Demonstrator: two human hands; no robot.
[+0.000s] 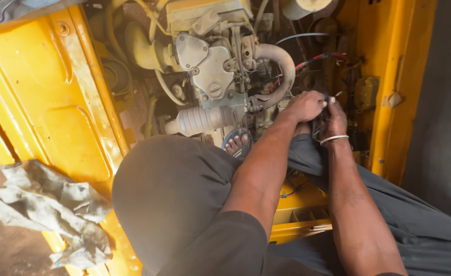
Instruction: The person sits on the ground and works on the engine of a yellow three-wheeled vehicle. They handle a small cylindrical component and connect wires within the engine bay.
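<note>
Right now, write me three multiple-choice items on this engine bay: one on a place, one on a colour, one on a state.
1. Where does the crumpled rag lie?
A. lower left, by the body panel
B. on the engine
C. on the person's knee

2. What colour is the body panel?
A. blue
B. yellow
C. green

3. How are the two hands placed?
A. far apart
B. resting on the rag
C. close together at the wires

Key: 1 A, it lies beside the panel's edge; 2 B, the paint is yellow; 3 C, left hand and right hand meet at the wires.

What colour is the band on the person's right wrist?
The wristband is white or pale silver, a thin ring just behind the right hand. It shows best in the head view.
</note>
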